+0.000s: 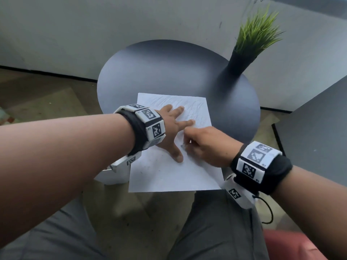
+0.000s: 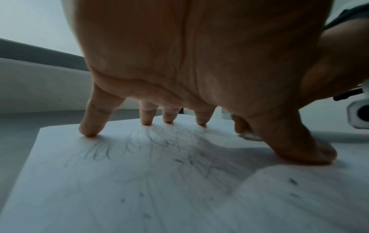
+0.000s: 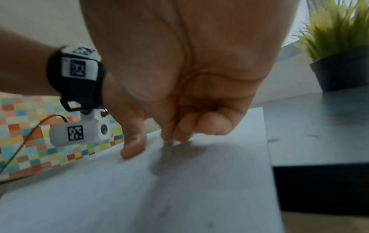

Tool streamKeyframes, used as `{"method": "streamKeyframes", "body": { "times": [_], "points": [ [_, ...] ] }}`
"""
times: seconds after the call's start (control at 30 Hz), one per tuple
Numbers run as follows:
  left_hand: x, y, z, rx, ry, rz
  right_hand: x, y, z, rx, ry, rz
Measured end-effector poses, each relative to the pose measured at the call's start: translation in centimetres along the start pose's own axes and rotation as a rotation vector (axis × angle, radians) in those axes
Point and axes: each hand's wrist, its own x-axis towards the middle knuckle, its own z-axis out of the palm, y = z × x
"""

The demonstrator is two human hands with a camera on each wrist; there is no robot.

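A white sheet of paper (image 1: 169, 175) with faint pencil scribbles lies on a round dark table (image 1: 169, 72). My left hand (image 1: 174, 128) lies spread on the sheet, with the fingertips (image 2: 87, 132) and thumb pressing it flat. My right hand (image 1: 189, 145) is just right of the left thumb, with its fingers curled down onto the paper. It pinches a small whitish piece that looks like an eraser (image 2: 249, 135) against the sheet. The same piece shows as a grey speck (image 3: 168, 143) under the fingertips, mostly hidden. The picture there is blurred.
A green grass-like plant in a black pot (image 1: 249, 45) stands at the table's far right. A second dark tabletop (image 1: 319, 132) sits to the right. A white flat object (image 1: 112, 173) lies at the table's near left edge. My knees are below the near edge.
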Motion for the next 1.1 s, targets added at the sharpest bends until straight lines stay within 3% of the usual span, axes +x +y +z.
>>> {"method": "streamKeyframes", "body": {
  "times": [0.07, 0.17, 0.23, 0.33, 0.4, 0.5, 0.57, 0.67, 0.73, 0.83, 0.9, 1.0, 1.03, 1.1],
  "points": [
    [0.1, 0.0, 0.0, -0.005, -0.010, 0.000, 0.5, 0.9, -1.1, 0.027, -0.023, 0.070],
    [0.1, 0.0, 0.0, -0.009, -0.017, -0.004, 1.7, 2.6, -2.1, 0.031, 0.126, 0.321],
    [0.0, 0.0, -0.1, -0.011, -0.015, 0.003, 1.7, 1.1, -0.9, -0.015, 0.124, 0.246],
    [-0.1, 0.0, 0.0, 0.003, -0.020, 0.012, 0.5, -1.3, 0.6, 0.046, -0.044, -0.035],
    [0.0, 0.0, 0.1, -0.015, -0.012, 0.009, 0.9, 0.4, -0.7, 0.072, -0.030, 0.039],
    [0.1, -0.2, 0.4, -0.029, -0.010, 0.000, 1.4, 3.0, -1.8, 0.055, 0.120, 0.271],
    [0.1, -0.2, 0.4, -0.028, -0.006, 0.003, 1.0, 1.9, -0.6, 0.008, 0.145, 0.186],
    [0.1, -0.1, 0.3, -0.018, -0.006, 0.005, -0.3, -0.4, 0.8, 0.032, -0.007, -0.060],
    [0.0, 0.0, 0.2, -0.019, -0.011, 0.003, 0.3, 1.0, -0.5, 0.042, 0.006, 0.032],
    [0.0, -0.1, 0.3, -0.030, -0.014, -0.004, 1.0, 3.4, -1.6, 0.037, 0.128, 0.293],
    [0.1, -0.1, 0.4, -0.026, -0.009, -0.003, 0.8, 2.2, -0.6, -0.053, 0.120, 0.189],
    [0.1, 0.0, 0.3, -0.006, -0.005, -0.002, -0.7, 0.0, 0.1, -0.038, -0.063, -0.074],
    [0.0, 0.0, 0.2, -0.002, -0.008, -0.004, -0.6, 0.6, -0.5, -0.009, -0.078, -0.036],
    [0.0, 0.1, 0.2, -0.005, -0.010, -0.008, 0.3, 2.7, -1.6, 0.026, 0.025, 0.164]
  ]
}}
